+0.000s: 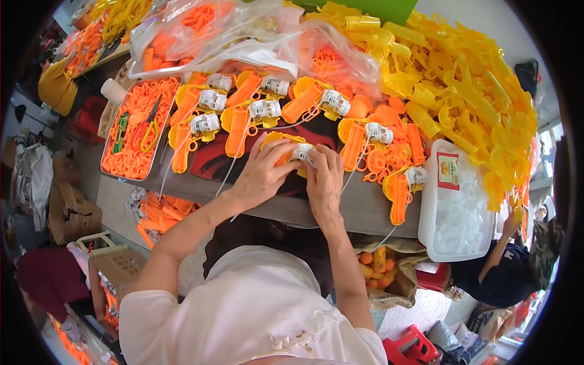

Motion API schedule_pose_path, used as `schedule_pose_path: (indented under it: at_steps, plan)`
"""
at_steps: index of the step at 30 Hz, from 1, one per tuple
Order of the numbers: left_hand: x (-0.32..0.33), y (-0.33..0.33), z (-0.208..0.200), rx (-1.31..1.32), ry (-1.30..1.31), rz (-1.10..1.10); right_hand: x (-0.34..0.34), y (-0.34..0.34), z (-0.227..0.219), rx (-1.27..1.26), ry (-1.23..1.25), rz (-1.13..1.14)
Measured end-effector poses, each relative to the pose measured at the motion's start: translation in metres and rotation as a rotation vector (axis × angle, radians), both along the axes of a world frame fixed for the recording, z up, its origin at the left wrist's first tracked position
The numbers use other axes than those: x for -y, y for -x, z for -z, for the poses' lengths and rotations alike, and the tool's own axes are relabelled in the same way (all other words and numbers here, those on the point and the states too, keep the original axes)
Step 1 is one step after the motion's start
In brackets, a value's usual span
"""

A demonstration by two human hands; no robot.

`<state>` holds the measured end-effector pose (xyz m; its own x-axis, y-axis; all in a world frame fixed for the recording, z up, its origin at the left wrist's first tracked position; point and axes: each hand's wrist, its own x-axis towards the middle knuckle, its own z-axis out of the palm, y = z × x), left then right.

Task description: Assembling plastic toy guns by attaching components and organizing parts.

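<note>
Near the table's front edge, both my hands are closed on one partly built toy gun, with yellow and orange plastic showing. My left hand grips its left side, fingers bent over the orange part. The fingers of my right hand pinch at the white and clear mechanism on its right end. My fingers hide much of the piece. Beyond my hands lie several similar toy guns, each with a yellow shell, orange handle and white mechanism. Another toy gun lies right of my right hand.
A metal tray holds small orange parts, scissors and a green-handled tool. Yellow plastic parts pile high at the far right. A white bin holds clear pieces. Plastic bags lie behind. People work on both sides.
</note>
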<state>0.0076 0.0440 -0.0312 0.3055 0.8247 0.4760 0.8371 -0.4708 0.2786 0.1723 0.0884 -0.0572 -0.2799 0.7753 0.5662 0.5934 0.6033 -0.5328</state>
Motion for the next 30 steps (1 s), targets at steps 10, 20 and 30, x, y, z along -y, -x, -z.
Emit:
schedule_pose_path:
  at_steps: [10, 20, 30]
  plan:
    - [-0.022, 0.012, 0.013, 0.089, -0.062, 0.139, 0.008, -0.052, -0.014, 0.110, -0.069, 0.227]
    - [-0.032, -0.010, 0.019, 0.105, -0.117, 0.067, 0.003, -0.103, -0.015, 0.641, -0.122, 0.422]
    - [0.003, -0.009, 0.010, 0.086, -0.043, -0.292, 0.031, -0.029, -0.016, 0.226, 0.145, 0.075]
